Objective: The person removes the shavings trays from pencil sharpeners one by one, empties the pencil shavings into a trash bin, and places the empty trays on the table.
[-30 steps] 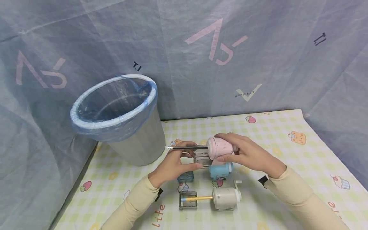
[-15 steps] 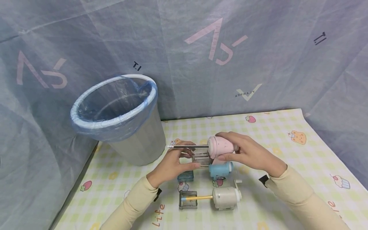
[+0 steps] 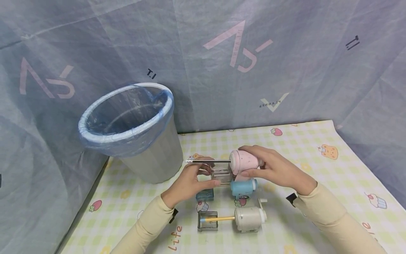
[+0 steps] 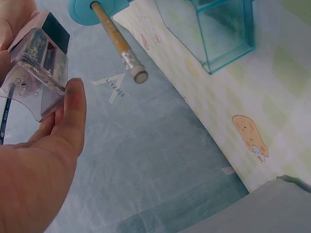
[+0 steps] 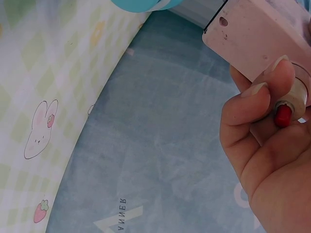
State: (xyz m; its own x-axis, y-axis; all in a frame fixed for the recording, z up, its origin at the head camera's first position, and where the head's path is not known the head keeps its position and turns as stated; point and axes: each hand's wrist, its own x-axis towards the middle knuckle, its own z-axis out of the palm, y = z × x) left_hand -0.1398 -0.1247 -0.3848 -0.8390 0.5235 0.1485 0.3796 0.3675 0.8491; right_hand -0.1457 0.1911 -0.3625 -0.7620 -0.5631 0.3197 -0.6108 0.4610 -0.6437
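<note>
The pink pencil sharpener is held above the checkered tablecloth, just over the blue sharpener. The right hand wraps its curled fingers around the pink body, and the left hand pinches the clear shavings drawer between thumb and fingers. A dark pencil sticks out of the sharpener to the left.

The sharpener looks light and rigid, of smooth plastic that may slip. The body is the good place to hold; the thin clear drawer seems more fragile, so its side walls are safer.

The left wrist view shows shavings inside the drawer, which the head view does not. The right wrist view shows a small red part at the sharpener's end, touching the fingers. Only the head view shows the lined bin and the white sharpener.
</note>
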